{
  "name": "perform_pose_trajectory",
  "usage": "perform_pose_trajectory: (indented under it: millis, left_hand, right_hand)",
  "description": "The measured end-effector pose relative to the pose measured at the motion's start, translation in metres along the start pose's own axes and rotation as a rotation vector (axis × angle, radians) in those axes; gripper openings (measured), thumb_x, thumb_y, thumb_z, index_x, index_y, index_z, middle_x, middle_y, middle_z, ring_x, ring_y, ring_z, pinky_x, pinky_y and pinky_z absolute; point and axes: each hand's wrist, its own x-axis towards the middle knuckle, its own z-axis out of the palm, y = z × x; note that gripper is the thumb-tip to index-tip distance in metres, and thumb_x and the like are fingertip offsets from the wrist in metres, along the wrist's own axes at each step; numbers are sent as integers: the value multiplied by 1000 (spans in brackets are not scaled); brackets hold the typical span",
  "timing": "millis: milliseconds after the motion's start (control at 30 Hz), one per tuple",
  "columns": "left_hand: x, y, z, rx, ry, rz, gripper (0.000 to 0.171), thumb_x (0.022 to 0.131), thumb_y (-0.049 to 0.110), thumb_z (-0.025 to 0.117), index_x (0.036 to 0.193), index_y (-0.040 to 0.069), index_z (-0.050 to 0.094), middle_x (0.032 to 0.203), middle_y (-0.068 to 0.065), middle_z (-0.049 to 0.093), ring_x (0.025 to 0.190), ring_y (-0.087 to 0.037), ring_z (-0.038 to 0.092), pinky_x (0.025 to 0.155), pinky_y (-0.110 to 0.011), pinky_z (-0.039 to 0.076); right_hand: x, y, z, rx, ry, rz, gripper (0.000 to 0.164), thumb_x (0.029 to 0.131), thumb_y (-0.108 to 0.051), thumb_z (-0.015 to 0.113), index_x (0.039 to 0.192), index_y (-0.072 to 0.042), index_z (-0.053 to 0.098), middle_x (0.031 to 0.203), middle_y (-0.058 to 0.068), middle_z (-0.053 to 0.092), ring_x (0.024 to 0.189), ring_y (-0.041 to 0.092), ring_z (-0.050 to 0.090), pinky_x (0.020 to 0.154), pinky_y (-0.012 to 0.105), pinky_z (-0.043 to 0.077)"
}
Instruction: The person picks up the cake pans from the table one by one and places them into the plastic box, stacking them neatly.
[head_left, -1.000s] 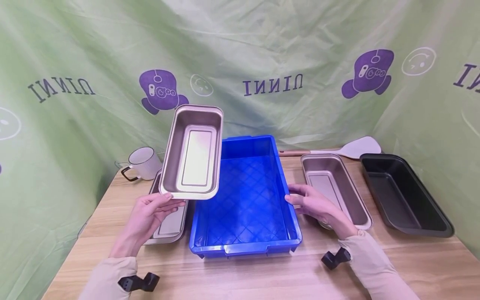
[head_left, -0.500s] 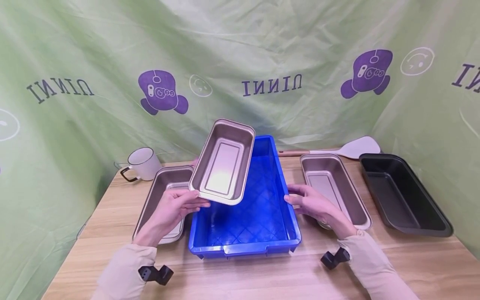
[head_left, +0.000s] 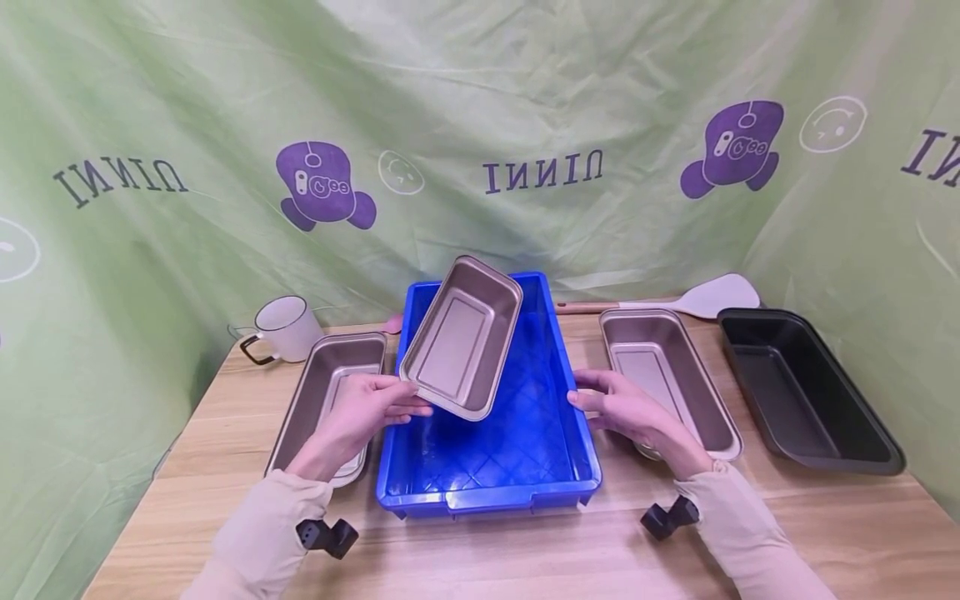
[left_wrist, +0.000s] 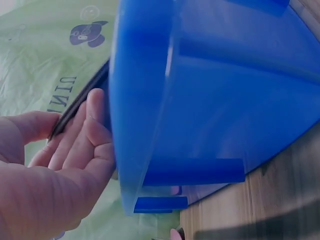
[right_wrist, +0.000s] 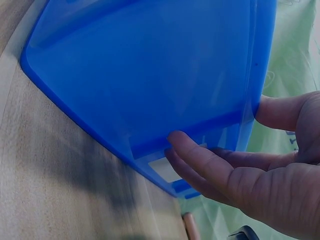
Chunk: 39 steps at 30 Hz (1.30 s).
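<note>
My left hand (head_left: 374, 407) pinches the near rim corner of a champagne-coloured loaf pan (head_left: 457, 342), thumb on top and fingers beneath. The pan hangs tilted over a blue plastic bin (head_left: 517, 492), with its far end over the bin's back part. In the left wrist view the fingers (left_wrist: 75, 145) grip the pan's thin edge beside the bin wall (left_wrist: 215, 110). My right hand (head_left: 626, 408) is at the bin's right side. In the right wrist view its thumb touches the rim, while its nearly straight fingers (right_wrist: 210, 165) lie along the outer wall.
A second champagne loaf pan (head_left: 300, 425) stands left of the bin, behind it a white mug (head_left: 287, 327) and a small pink object (head_left: 393, 323). To the right are another champagne pan (head_left: 686, 367), a black loaf pan (head_left: 810, 392) and a white spatula (head_left: 716, 296). A green curtain (head_left: 465, 100) hangs behind.
My left hand has carried the loaf pan rightward and down, from the bin's left edge to over its inside, turning it clockwise. The right hand has stayed at the bin's rim.
</note>
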Motion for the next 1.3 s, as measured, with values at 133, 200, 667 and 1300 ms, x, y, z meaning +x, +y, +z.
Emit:
perform_pose_trajectory:
  millis: [133,200,667,1300]
  left_hand:
    - [0,2,4,35,18,-29,19,93,8,56,95,-7,68,87,-18,72,78,-18,71,70,-28,57]
    - [-1,3,6,59,13,-39,21,92,8,56,98,-10,67,85,-18,72,76,-17,71,69,-27,57]
    - [6,9,25,197,-28,-100,18,87,1,58,87,-15,67,76,-22,70,64,-17,70,55,-22,55]
    - [7,14,28,345,-145,-177,20,86,7,66,88,-13,68,72,-14,70,61,-17,69,57,-28,58]
  right_hand:
    - [1,0,0,4,-10,-3,59,96,-6,51,140,20,21,136,40,36,109,33,58,92,45,51]
    - [1,0,0,4,-11,-3,59,96,-6,52,141,19,22,136,40,36,110,33,58,92,45,51]
    - [-2,-2,0,-4,-15,-2,61,97,-7,52,141,19,19,138,40,34,112,35,57,94,45,50]
    - [-3,-3,0,-11,-10,3,63,96,-9,53,142,19,19,140,39,33,113,33,56,94,45,50]
